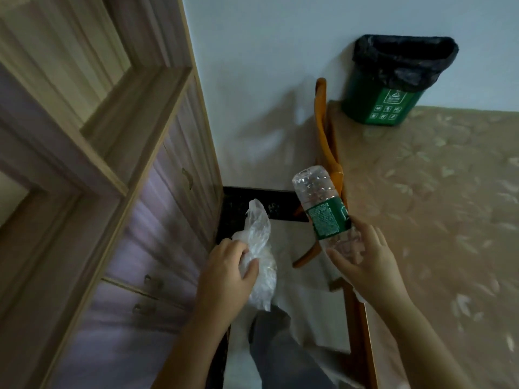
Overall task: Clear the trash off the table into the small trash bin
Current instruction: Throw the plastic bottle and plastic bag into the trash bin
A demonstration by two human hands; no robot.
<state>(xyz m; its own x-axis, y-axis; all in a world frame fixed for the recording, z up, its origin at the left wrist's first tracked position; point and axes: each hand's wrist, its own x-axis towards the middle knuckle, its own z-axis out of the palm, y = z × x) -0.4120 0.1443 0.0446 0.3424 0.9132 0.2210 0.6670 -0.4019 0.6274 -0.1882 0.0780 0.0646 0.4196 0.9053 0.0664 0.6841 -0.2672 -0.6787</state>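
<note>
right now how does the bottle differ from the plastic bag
The bottle is rigid with a green label, held in the right hand; the plastic bag is crumpled, unlabelled, clutched in the left hand. The bottle is nearer the table. Both are clear plastic, off the table.

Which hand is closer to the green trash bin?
Right. The right hand, holding the clear plastic bottle, is below the green trash bin; the left hand is farther left.
</note>
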